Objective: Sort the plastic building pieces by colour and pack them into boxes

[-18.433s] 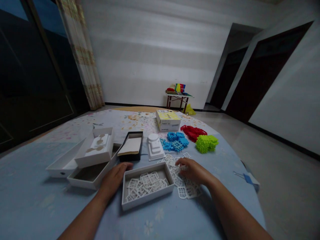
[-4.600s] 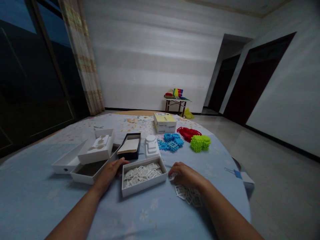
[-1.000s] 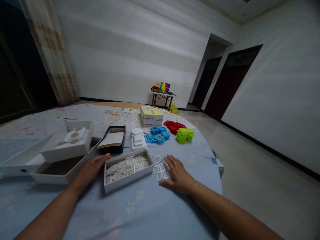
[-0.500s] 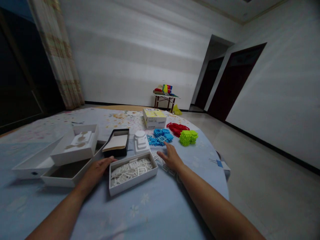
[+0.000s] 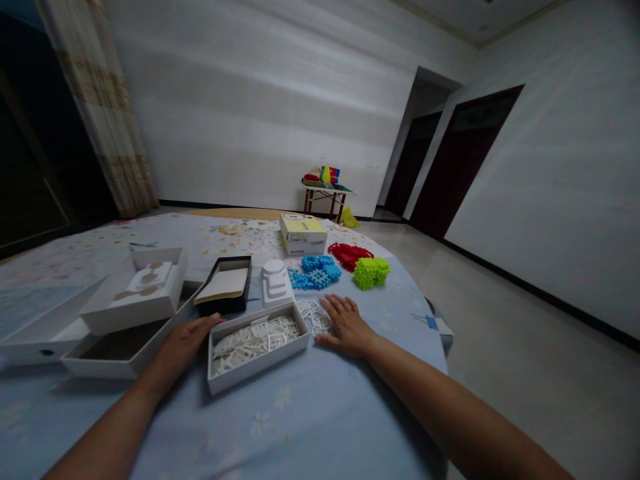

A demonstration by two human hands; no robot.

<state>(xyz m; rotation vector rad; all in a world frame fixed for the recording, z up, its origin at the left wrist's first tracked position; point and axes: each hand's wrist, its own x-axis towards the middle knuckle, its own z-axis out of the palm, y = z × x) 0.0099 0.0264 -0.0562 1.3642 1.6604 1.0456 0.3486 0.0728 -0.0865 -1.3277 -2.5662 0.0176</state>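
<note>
A white open box [image 5: 260, 370] full of small white lattice-shaped plastic pieces [image 5: 260, 339] stands on the cloth in front of me. My left hand [image 5: 186, 343] is at its left back corner, fingers stretched toward the rim and partly hidden. To the right of the box, my right hand [image 5: 349, 327] lies flat with its fingers apart, over and beside a few loose white pieces [image 5: 311, 312]. Some of those pieces may be hidden by the palm. Beyond them are heaps of blue [image 5: 317, 272], red [image 5: 350, 255] and yellow-green [image 5: 371, 273] plastic pieces.
White box parts [image 5: 127, 320] are stacked at the left. A black tray [image 5: 245, 297] and a white moulded insert [image 5: 277, 283] stand behind the filled box. Farther back sits a yellow-and-white carton [image 5: 303, 237]. A blue clip [image 5: 431, 322] lies near the table's right edge.
My right hand has come down and nearer, from raised above the loose white pieces to flat on the cloth. My left hand stays at the box corner. The view has shifted slightly.
</note>
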